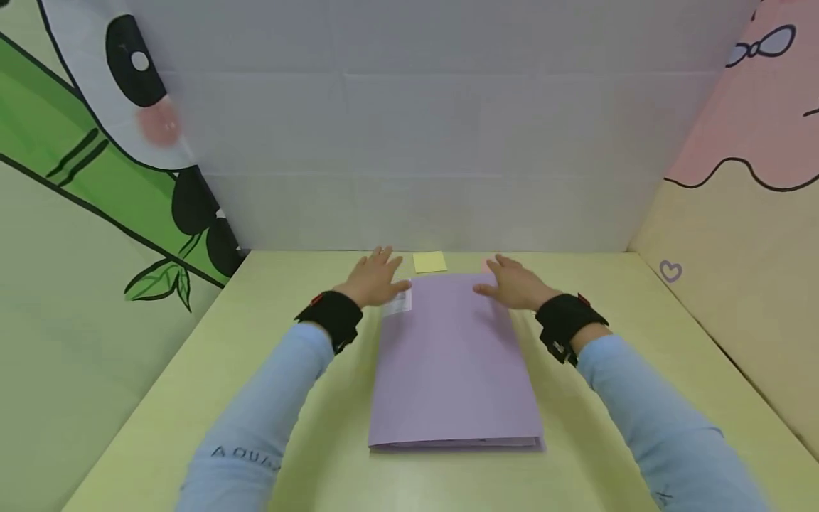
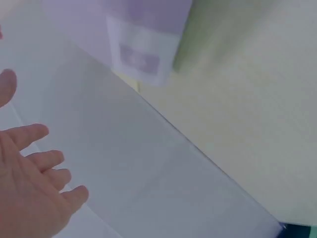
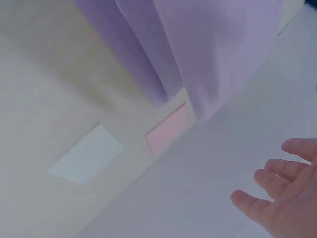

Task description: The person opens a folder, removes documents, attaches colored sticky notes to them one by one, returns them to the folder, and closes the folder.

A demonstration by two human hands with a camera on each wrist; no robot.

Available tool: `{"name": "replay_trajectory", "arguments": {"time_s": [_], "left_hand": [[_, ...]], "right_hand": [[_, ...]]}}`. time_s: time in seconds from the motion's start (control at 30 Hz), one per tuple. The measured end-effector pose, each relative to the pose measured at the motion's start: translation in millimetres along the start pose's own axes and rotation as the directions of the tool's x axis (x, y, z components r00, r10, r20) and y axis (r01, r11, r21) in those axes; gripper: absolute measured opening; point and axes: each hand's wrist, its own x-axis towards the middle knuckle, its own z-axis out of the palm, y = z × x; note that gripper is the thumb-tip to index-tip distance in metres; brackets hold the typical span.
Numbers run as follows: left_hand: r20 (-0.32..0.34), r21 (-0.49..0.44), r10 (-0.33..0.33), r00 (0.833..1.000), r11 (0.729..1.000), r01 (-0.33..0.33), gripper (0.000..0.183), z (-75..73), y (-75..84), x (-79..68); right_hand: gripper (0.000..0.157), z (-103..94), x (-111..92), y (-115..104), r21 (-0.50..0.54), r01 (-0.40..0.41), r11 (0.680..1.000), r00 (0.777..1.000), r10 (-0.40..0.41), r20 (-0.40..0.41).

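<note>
A light purple folder (image 1: pixel 451 363) lies closed on the pale yellow table, with a white label (image 1: pixel 399 301) at its upper left corner. Over that corner is my left hand (image 1: pixel 373 279), fingers spread and holding nothing. My right hand (image 1: pixel 517 283) hovers by the upper right corner, fingers extended, likewise holding nothing. In the left wrist view the left palm (image 2: pixel 27 193) appears apart from the folder (image 2: pixel 148 12). The right wrist view shows the right fingers (image 3: pixel 252 204) clear of the folder's layered edge (image 3: pixel 153 74).
Behind the folder, a yellow sticky note (image 1: pixel 429 262) lies near the table's back edge. A pink sticky note (image 3: pixel 168 128) and a pale bluish one (image 3: pixel 86 154) lie by its far right corner. A white back wall (image 1: pixel 435 142) and decorated side walls (image 1: pixel 736 235) enclose the table.
</note>
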Motion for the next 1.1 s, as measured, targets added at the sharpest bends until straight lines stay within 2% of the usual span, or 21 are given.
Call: {"name": "replay_trajectory", "arguments": {"time_s": [0.1,0.2,0.33,0.4,0.5,0.63,0.93,1.1], "left_hand": [[-0.032,0.025,-0.107,0.994,0.994,0.108,0.061,-21.7,-6.4,22.2],[-0.086,0.042,-0.193,0.977,0.979,0.198,0.061,-31.9,-9.0,31.4],[-0.14,0.016,-0.244,0.96,0.968,0.249,0.077,-30.9,-6.8,36.2],[-0.12,-0.011,-0.247,0.961,0.969,0.248,0.088,-25.0,-5.8,38.2],[-0.067,-0.042,-0.263,0.962,0.965,0.261,0.094,-15.1,-6.6,39.2],[-0.019,-0.068,-0.281,0.96,0.958,0.279,0.094,-8.3,-10.4,38.3],[0.053,-0.089,-0.3,0.953,0.949,0.303,0.094,-11.9,-10.0,26.0],[0.059,-0.099,-0.299,0.952,0.948,0.304,0.094,-12.3,-7.0,22.9]], "right_hand": [[0.075,-20.7,19.0,4.0,0.018,-0.117,0.993,0.993,0.117,0.003],[0.079,-27.3,28.3,2.6,0.031,-0.206,0.978,0.978,0.206,-0.024],[0.09,-19.2,33.8,1.0,0.044,-0.319,0.947,0.938,0.322,-0.126],[0.096,-12.6,34.5,0.1,0.05,-0.352,0.935,0.924,0.356,-0.143],[0.099,-4.2,34.2,-2.3,0.044,-0.364,0.93,0.922,0.367,-0.124],[0.098,0.0,32.1,-4.3,0.052,-0.363,0.93,0.926,0.367,-0.092],[0.099,5.1,28.4,-5.4,0.058,-0.375,0.925,0.926,0.376,-0.016],[0.098,9.2,28.3,-4.7,0.045,-0.371,0.928,0.928,0.372,-0.018]]}}
